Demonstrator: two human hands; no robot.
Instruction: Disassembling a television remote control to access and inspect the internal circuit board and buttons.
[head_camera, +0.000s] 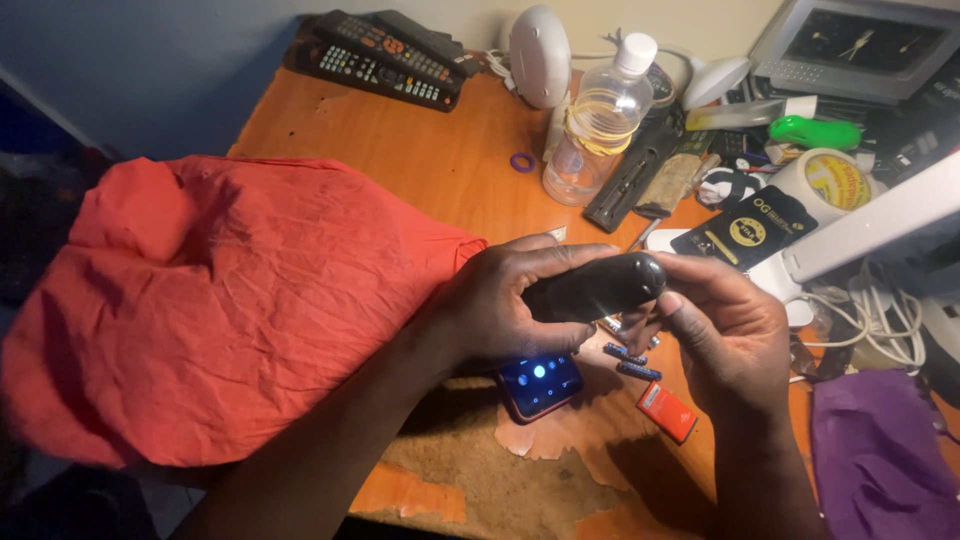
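Both hands, left (500, 305) and right (725, 335), clamp a black remote (597, 288) above the phone (540, 385) and loose batteries (630, 360) (near-right of desk (420, 160)); likely light, rigid, smooth plastic, best gripped along its sides.

One head-worn camera looks steeply down, close over the cluttered desk (420, 150)

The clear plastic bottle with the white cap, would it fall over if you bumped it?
Probably, yes. The bottle stands tall and narrow and looks nearly empty, so likely light and easy to tip. Its round sides suggest it would then roll, maybe into the purple ring nearby.
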